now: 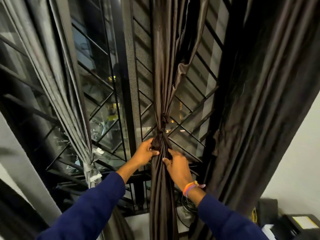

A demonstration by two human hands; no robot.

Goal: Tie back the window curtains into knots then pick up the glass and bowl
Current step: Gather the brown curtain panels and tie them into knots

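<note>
A dark brown satin curtain [162,75] hangs down the middle of the window, gathered into a tight knot [161,130]. Just below that knot, my left hand [145,152] grips the bunched fabric from the left. My right hand [176,166], with coloured bands on its wrist, pinches the folds from the right a little lower. A grey curtain [57,80] at the left is tied in a knot [89,166] near the sill. No glass or bowl is in view.
Behind the curtains is a window with a black diagonal metal grille [103,108]. A wide dark curtain [259,101] hangs loose at the right beside a white wall [297,153]. Dark boxes and cables [280,220] sit at the lower right.
</note>
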